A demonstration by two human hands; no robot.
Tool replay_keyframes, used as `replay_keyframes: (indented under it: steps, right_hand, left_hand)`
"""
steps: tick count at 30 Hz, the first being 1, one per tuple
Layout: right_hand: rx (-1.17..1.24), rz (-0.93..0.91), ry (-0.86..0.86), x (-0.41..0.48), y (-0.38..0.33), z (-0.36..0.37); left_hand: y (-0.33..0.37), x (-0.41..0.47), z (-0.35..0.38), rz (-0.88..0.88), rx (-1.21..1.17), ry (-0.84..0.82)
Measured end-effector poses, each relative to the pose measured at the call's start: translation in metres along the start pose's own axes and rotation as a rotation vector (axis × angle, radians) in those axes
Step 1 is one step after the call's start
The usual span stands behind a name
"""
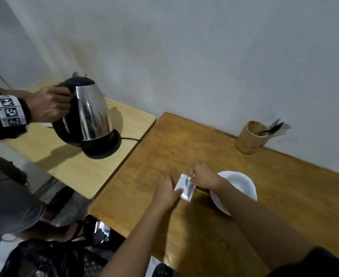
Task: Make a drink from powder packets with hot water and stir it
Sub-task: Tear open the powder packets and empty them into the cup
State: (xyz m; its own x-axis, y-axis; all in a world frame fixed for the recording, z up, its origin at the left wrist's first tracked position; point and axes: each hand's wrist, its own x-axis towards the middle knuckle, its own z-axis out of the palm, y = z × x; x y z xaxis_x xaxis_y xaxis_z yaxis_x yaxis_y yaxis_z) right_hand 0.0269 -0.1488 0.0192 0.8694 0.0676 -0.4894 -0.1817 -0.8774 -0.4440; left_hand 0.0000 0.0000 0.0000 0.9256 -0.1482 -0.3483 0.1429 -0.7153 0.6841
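A small silver powder packet (185, 188) lies flat on the dark wooden table (184, 140). My left hand (167, 190) presses its lower left corner with the thumb. My right hand (204, 176) pinches the packet's top right edge. Just right of the packet stands a white bowl (251, 186), partly hidden by my right forearm; what it holds cannot be seen. On the lighter side table (74, 168) to the left, another person's hand (48, 104) grips the handle of a steel and black electric kettle (90, 114), which is tilted on its base.
A wooden utensil holder (249, 139) with dark spoons and forks stands by the wall at the back right. A black bag (50, 258) and more silver packets (100, 229) lie on the floor below the table's left edge. The kettle's cord (130, 139) trails right.
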Motion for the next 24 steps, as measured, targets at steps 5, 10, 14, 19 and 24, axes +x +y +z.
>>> replay_keyframes:
  steps: [5, 10, 14, 19, 24]
  right_hand:
    - [-0.081, 0.047, -0.038, 0.007, 0.000, 0.003]
    - [-0.092, 0.063, -0.041, 0.007, -0.005, 0.004]
    - [-0.086, 0.043, -0.058, 0.006, -0.007, 0.001]
    - [0.006, -0.038, -0.074, -0.008, -0.011, -0.024]
    - [-0.003, -0.135, 0.002, -0.038, -0.020, -0.075]
  left_hand:
    - [0.000, 0.005, 0.011, -0.030, 0.014, -0.010]
    - [-0.002, 0.015, 0.014, -0.020, 0.029, -0.025]
    - [-0.003, 0.016, 0.013, 0.009, 0.024, -0.054]
    - [0.000, 0.010, -0.001, 0.057, -0.284, -0.051]
    - [0.036, 0.007, -0.033, 0.185, -0.462, -0.129]
